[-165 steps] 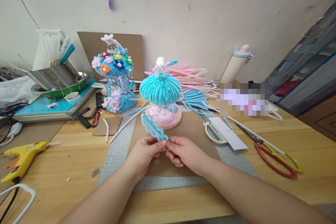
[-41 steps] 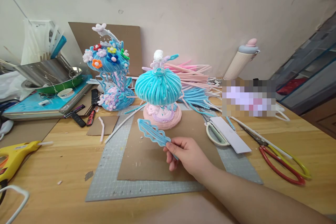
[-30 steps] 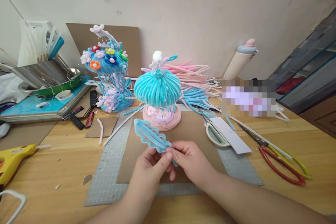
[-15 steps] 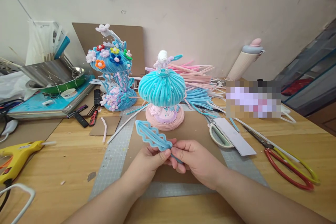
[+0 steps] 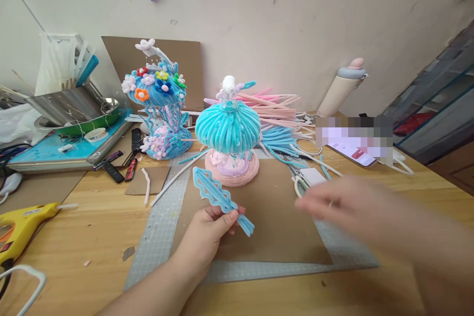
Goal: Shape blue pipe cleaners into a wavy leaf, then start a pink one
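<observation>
My left hand (image 5: 213, 232) pinches a bundle of light blue pipe cleaners (image 5: 215, 192), some bent in zigzags along straight ones, with loose ends sticking out below my thumb. Smeared by motion, my right hand (image 5: 344, 207) is apart from the bundle, over the right side of the mat; its fingers cannot be made out clearly. Close to it lie scissors with pale handles (image 5: 300, 186) and a white card (image 5: 312, 176), both partly hidden. Behind my left hand stands a turquoise pipe-cleaner mushroom-shaped piece (image 5: 227, 128) on a round pink base.
A brown cardboard sheet (image 5: 285, 212) lies on a grey cutting mat (image 5: 151, 252). To the left are a yellow glue gun (image 5: 27, 227) and a flower-covered blue piece (image 5: 157, 89). Loose blue pipe cleaners (image 5: 279, 139), a phone (image 5: 350, 150) and a tilted bottle (image 5: 340, 89) are at the back right.
My right hand has let go of the bundle's lower end and swung right, covering the large red-and-yellow-handled scissors. The left hand still holds the bundle, now tilted slightly more upright.
</observation>
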Demonstrator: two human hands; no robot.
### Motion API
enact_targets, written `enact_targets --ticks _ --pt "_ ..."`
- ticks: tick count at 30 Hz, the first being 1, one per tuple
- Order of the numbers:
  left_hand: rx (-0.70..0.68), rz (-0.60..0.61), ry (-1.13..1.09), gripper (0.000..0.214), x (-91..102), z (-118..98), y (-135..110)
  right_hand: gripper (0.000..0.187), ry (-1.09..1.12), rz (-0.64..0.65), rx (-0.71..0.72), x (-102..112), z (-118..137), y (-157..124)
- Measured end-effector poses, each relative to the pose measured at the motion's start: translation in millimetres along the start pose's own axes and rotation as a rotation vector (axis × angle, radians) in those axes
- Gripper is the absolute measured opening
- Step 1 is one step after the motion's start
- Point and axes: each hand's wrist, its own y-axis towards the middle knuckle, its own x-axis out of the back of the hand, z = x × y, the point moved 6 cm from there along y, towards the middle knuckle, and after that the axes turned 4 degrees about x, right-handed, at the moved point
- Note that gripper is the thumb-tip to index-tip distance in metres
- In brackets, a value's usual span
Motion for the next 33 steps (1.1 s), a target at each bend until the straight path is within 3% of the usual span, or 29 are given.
enact_targets --ticks 1,2,4,8,11,22,33 --pt "0.015 0.001 -0.009 0.019 0.1 1.2 0.3 0.046 -0.183 -0.042 -0.109 22.8 -21.8 10.1" --pt "0.028 -0.003 -0.023 0.019 0.2 2.0 0.4 0.049 -0.344 -0.175 -0.191 49.1 -42.9 21.6" --pt "0.048 -0.013 -0.043 0.019 0.1 3.2 0.4 0.043 -0.703 -0.425 -0.222 88.4 -77.0 44.8" --pt "0.077 -0.014 -0.043 0.019 -0.6 4.7 0.6 0.043 -0.859 -0.41 -0.238 97.6 -147.9 76.7" --pt "0.084 -0.011 -0.038 0.019 -0.9 4.2 0.6 0.041 -0.916 -0.344 -0.247 88.9 -178.9 79.3" --pt "0.104 0.021 -0.022 0.022 -0.3 7.6 0.9 0.044 -1.052 -0.334 -0.309 83.2 -213.1 86.0" --pt "0.1 0.03 0.004 0.02 -0.7 8.6 1.4 0.05 -1.027 -0.339 -0.303 98.3 -220.8 76.9"
